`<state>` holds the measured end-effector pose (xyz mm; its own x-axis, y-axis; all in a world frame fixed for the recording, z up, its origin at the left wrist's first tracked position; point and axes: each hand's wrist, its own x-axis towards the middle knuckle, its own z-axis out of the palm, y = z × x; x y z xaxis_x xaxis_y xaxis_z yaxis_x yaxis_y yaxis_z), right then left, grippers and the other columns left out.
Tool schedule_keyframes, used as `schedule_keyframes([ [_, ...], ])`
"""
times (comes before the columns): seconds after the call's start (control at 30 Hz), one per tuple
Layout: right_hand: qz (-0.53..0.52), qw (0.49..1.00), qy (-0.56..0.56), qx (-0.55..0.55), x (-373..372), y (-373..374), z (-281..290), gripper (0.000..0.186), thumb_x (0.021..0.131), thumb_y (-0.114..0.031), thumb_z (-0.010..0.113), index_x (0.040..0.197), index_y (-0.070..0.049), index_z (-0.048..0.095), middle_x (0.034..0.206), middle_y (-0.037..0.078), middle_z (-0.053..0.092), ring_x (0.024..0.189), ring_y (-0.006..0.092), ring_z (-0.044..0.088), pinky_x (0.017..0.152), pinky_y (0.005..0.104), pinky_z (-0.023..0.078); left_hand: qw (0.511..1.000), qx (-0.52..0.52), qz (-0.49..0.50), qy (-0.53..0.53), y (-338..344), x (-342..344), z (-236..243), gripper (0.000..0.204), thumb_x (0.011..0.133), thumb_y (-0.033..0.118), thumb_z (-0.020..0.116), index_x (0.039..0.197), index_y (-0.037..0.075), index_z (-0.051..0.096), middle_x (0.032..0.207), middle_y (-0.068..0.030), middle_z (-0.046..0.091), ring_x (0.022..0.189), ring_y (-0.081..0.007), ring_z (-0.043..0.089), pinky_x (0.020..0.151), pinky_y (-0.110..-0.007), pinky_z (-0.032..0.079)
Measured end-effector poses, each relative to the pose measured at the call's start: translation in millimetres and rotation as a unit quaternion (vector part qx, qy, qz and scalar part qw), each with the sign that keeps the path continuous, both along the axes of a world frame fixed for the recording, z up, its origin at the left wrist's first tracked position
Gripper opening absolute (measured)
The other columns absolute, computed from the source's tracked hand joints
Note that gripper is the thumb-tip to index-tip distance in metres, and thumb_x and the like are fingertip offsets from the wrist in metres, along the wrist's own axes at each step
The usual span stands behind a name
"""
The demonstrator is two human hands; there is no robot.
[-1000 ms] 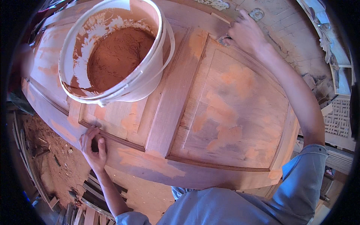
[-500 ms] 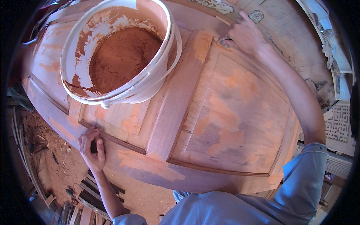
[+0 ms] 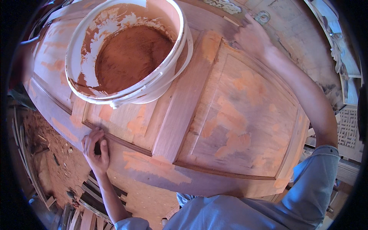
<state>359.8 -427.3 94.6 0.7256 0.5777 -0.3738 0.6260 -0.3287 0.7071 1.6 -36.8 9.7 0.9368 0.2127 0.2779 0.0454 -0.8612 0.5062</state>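
Observation:
A panelled wooden door (image 3: 168, 126) lies flat before me, with orange-brown filler smears on its panels and frame. On its far left half stands a white plastic bucket (image 3: 161, 82), holding reddish-brown paste (image 3: 132, 57) that also coats its inner wall. My left hand (image 3: 96, 151) rests at the door's near edge by the panel moulding, fingers bent and thumb apart, with nothing in it. At the far edge, by the upper corner of the right panel, my right hand (image 3: 253, 38) is curled with the index finger stretched out. Its grip is blurred; what it pinches is unclear.
Another person's blurred arm (image 3: 23, 65) shows at the far left. Wood strips (image 3: 86, 218) and dark slats (image 3: 100, 193) lie on the dusty ground at lower left. A lattice-patterned panel (image 3: 347, 128) stands at right. A small round glass-like object (image 3: 263, 17) sits beyond my right hand.
My right hand has moved slightly and is now blurred. The bucket and door appear a little farther right as the view shifts. My left hand keeps its place at the door's edge.

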Motion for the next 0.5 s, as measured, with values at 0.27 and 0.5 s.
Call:
schedule_keyframes([
  [0.27,-0.034,0.999,-0.002,0.024,-1.7,-17.6,9.8,0.038,0.092,-0.047,0.059,0.082,-0.014,0.075,0.082,0.004,0.07,0.099,0.0214,0.064,0.109,0.0405,0.03,1.0,-0.001,-0.005,-0.005,-0.5,3.0,0.9,0.024,0.094,0.025,0.06,0.098,0.002,0.069,0.104,-0.0132,0.071,0.105,-0.0312,0.064,0.097,-0.041,0.04],
  [0.5,0.004,1.0,-0.019,-0.004,0.7,-26.5,-5.5,0.039,0.091,-0.049,0.059,0.084,-0.013,0.074,0.082,0.002,0.07,0.101,0.0212,0.064,0.11,0.0409,0.03,1.0,0.001,-0.006,-0.005,0.9,1.6,-1.7,0.025,0.093,0.025,0.061,0.097,0.002,0.069,0.104,-0.0134,0.071,0.106,-0.0314,0.065,0.097,-0.041,0.041],
])
